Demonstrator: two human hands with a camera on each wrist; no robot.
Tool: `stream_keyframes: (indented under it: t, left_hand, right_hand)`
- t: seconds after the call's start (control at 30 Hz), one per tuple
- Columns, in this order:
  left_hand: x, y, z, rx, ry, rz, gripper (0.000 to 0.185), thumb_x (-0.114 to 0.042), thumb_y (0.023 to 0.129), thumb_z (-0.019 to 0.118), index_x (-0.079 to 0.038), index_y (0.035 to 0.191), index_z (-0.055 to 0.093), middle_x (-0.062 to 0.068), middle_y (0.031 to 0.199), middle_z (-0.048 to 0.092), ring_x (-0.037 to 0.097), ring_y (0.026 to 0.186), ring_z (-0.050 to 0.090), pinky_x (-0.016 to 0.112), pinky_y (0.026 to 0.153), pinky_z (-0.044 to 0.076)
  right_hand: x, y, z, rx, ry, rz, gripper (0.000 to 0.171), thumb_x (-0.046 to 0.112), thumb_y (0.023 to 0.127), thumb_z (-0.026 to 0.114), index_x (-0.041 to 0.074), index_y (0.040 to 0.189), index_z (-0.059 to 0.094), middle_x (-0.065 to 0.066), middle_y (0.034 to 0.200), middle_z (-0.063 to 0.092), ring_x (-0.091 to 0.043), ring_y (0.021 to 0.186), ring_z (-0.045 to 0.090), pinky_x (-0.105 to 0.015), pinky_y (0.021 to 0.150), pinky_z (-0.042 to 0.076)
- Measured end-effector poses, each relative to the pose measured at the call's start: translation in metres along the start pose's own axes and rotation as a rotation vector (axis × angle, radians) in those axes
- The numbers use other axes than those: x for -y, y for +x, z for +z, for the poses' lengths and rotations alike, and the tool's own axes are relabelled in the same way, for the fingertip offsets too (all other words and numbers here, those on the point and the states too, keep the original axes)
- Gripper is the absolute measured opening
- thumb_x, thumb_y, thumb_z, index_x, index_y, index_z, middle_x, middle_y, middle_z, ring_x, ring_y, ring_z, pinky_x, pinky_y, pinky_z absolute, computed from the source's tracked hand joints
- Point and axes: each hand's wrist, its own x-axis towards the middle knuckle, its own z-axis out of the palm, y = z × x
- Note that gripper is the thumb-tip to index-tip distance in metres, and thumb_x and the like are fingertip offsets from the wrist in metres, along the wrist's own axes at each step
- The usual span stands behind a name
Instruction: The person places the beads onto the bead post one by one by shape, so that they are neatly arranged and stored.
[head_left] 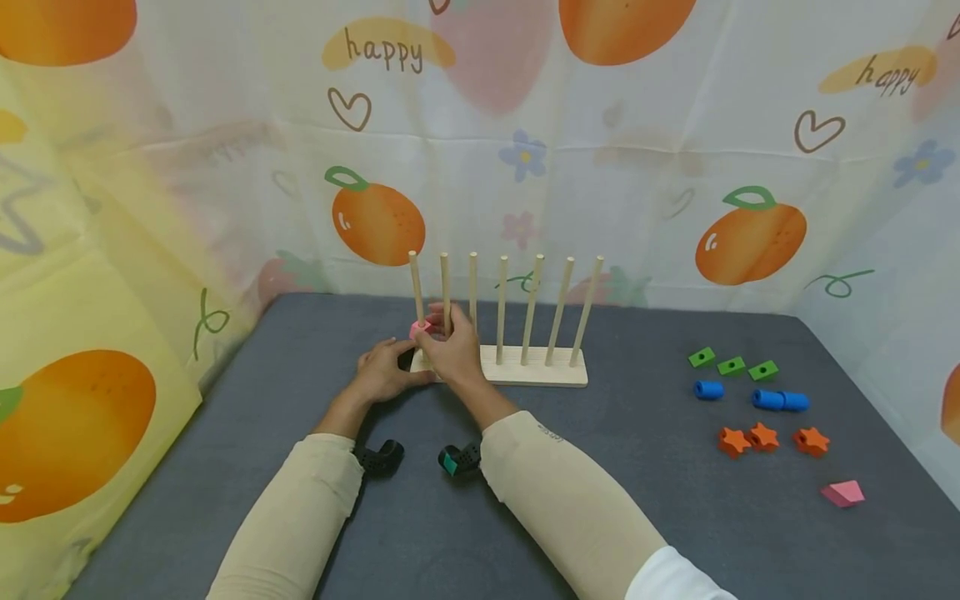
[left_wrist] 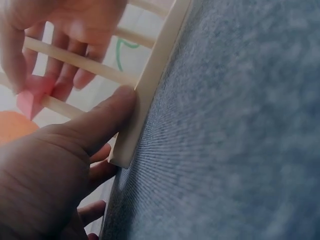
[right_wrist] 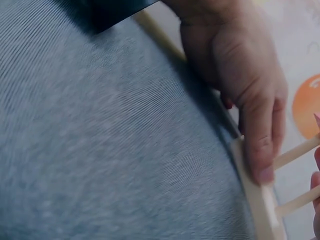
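A wooden peg stand (head_left: pixel 534 375) with a row of upright pegs stands near the table's back edge. My left hand (head_left: pixel 381 372) grips the left end of its base. In the left wrist view the thumb (left_wrist: pixel 117 107) presses the base's front while the other fingers reach round the end. My right hand (head_left: pixel 459 354) pinches a pink block (head_left: pixel 420 329) between thumb and fingers. This block (left_wrist: pixel 32 97) is threaded on the leftmost peg (left_wrist: pixel 62 106), partway up, above the base. In the right wrist view the right hand's fingers (right_wrist: pixel 315 182) only show at the right edge.
To the right on the grey table (head_left: pixel 615 500) lie green blocks (head_left: pixel 731 366), blue cylinders (head_left: pixel 780 400), orange stars (head_left: pixel 763 437) and one pink triangular block (head_left: pixel 843 493). Black wrist devices (head_left: pixel 381 458) hang under both forearms. A fruit-print cloth (head_left: pixel 637 167) hangs behind the table.
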Motion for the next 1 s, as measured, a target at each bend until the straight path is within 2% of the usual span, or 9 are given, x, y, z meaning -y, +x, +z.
stream_keyframes:
  t: [0.17,0.37,0.53,0.67,0.83,0.93,1.0]
  left_hand:
    - [0.002,0.003,-0.003,-0.014,0.004,0.008,0.075,-0.048,0.077,0.078,-0.014,0.14,0.054,0.017,0.132,0.055,0.039,0.121,0.045,0.062,0.094,0.025]
    - [0.003,0.0,-0.004,0.016,-0.001,-0.047,0.077,-0.046,0.08,0.077,-0.011,0.142,0.051,0.022,0.138,0.048,0.042,0.132,0.031,0.063,0.1,0.018]
    - [0.002,0.0,-0.003,0.018,-0.03,-0.041,0.073,-0.043,0.081,0.077,-0.012,0.141,0.052,0.021,0.139,0.047,0.041,0.137,0.024,0.062,0.102,0.013]
    - [0.001,-0.001,-0.003,0.011,-0.037,-0.034,0.071,-0.04,0.081,0.078,-0.011,0.14,0.053,0.021,0.139,0.048,0.041,0.137,0.024,0.061,0.102,0.012]
    - [0.001,-0.001,-0.003,0.012,-0.041,-0.03,0.068,-0.036,0.081,0.079,-0.012,0.14,0.054,0.02,0.137,0.05,0.04,0.137,0.023,0.061,0.102,0.012]
    - [0.001,-0.001,-0.003,0.005,-0.045,-0.026,0.068,-0.036,0.08,0.08,-0.012,0.139,0.054,0.019,0.136,0.051,0.041,0.137,0.024,0.061,0.102,0.012]
    - [0.002,-0.001,-0.002,0.001,-0.047,-0.025,0.07,-0.039,0.079,0.08,-0.013,0.139,0.055,0.019,0.136,0.051,0.041,0.136,0.024,0.061,0.101,0.012]
  right_hand:
    - [-0.008,-0.003,0.001,0.007,-0.025,0.019,0.039,0.007,0.085,0.073,0.0,0.121,0.058,-0.006,0.102,0.063,-0.02,0.096,0.062,-0.033,0.085,0.049]
    - [-0.016,-0.008,0.004,0.018,-0.111,0.062,0.039,0.006,0.083,0.073,0.0,0.119,0.059,-0.004,0.099,0.064,-0.017,0.092,0.062,-0.028,0.081,0.05]
    - [-0.021,-0.011,0.006,-0.011,-0.162,0.074,0.039,0.007,0.083,0.074,0.001,0.118,0.058,-0.006,0.097,0.063,-0.016,0.085,0.064,-0.025,0.075,0.051]
    - [-0.023,-0.011,0.005,-0.007,-0.219,0.074,0.041,0.009,0.083,0.074,0.001,0.12,0.057,-0.009,0.1,0.062,-0.02,0.089,0.064,-0.029,0.078,0.051]
    - [-0.018,-0.014,-0.002,0.026,-0.368,0.114,0.042,0.013,0.085,0.071,0.008,0.124,0.058,-0.007,0.111,0.063,-0.022,0.101,0.06,-0.036,0.085,0.047]
    - [-0.009,-0.017,-0.008,0.062,-0.464,0.143,0.039,0.017,0.086,0.069,0.008,0.123,0.058,-0.008,0.107,0.063,-0.025,0.094,0.059,-0.039,0.079,0.048]
    - [0.0,-0.018,-0.012,0.094,-0.508,0.158,0.041,0.019,0.088,0.069,0.008,0.125,0.057,-0.01,0.109,0.063,-0.026,0.095,0.06,-0.04,0.078,0.049]
